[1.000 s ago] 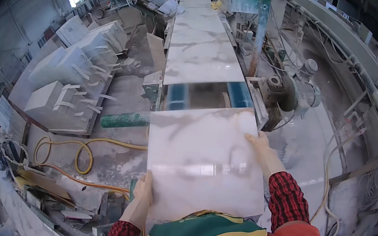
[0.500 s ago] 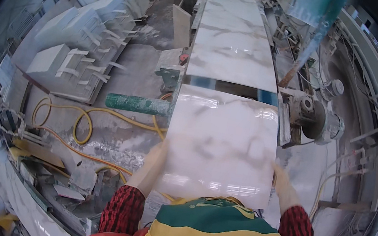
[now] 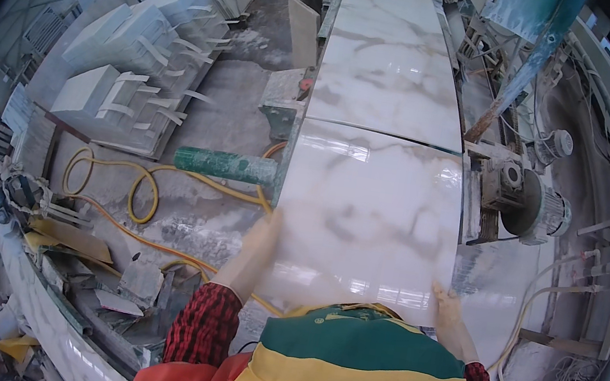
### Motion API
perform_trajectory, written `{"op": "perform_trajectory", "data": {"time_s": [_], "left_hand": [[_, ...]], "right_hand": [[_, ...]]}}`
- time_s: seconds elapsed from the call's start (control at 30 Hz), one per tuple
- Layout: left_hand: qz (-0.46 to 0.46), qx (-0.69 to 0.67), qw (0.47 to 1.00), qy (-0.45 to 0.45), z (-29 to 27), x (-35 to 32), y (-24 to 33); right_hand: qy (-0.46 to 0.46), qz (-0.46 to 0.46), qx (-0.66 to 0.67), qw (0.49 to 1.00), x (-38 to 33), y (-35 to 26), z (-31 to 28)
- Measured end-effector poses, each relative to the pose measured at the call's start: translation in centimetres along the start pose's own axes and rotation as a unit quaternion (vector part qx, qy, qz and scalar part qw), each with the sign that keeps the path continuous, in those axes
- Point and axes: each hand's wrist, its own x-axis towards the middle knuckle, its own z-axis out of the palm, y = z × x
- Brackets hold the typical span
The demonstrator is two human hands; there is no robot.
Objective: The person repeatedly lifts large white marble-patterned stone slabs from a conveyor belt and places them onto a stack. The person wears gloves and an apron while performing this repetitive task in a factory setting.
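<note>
A glossy white marble-look slab [image 3: 364,215] with grey-brown veins lies in front of me on a conveyor line. My left hand [image 3: 255,250] is at its left edge near the close corner, closed on the edge, and slightly blurred. At the right edge, a little closer to me, my right hand [image 3: 449,311] grips the slab with its fingertips by the rim. Whatever fingers go underneath are hidden. The slab's far edge meets a second veined slab [image 3: 392,85], with only a thin dark seam between them.
A motor [image 3: 531,205] sits beside the line at right, below a slanting rusty blue post [image 3: 523,77]. On the left are a green roller [image 3: 222,165], a yellow hose [image 3: 146,198] on the floor, strapped stacks of slabs [image 3: 124,108] and broken pieces [image 3: 118,303].
The near slab has gone forward against the far slab, closing the gap between them. My right hand now sits nearer the slab's close corner. The view has shifted slightly.
</note>
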Motion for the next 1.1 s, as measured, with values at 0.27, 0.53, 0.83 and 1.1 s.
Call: {"op": "perform_trajectory", "data": {"time_s": [0.27, 0.53, 0.83, 1.1], "left_hand": [[0.002, -0.020, 1.000, 0.007, 0.5, 1.1, -0.2], [-0.005, 0.015, 1.000, 0.022, 0.8, 0.5, 1.0], [0.008, 0.001, 1.000, 0.008, 0.4, -0.8, 2.7], [0.018, 0.006, 1.000, 0.004, 0.4, 0.3, 2.5]], "right_hand": [[-0.088, -0.093, -0.238, 0.963, 6.4, 4.8, -4.2], [-0.017, -0.033, -0.063, 0.997, 4.2, 1.0, -2.2], [-0.003, -0.072, -0.024, 0.997, 2.5, -0.8, -1.4], [-0.003, -0.035, -0.017, 0.999, 0.6, -3.6, 0.4]]}}
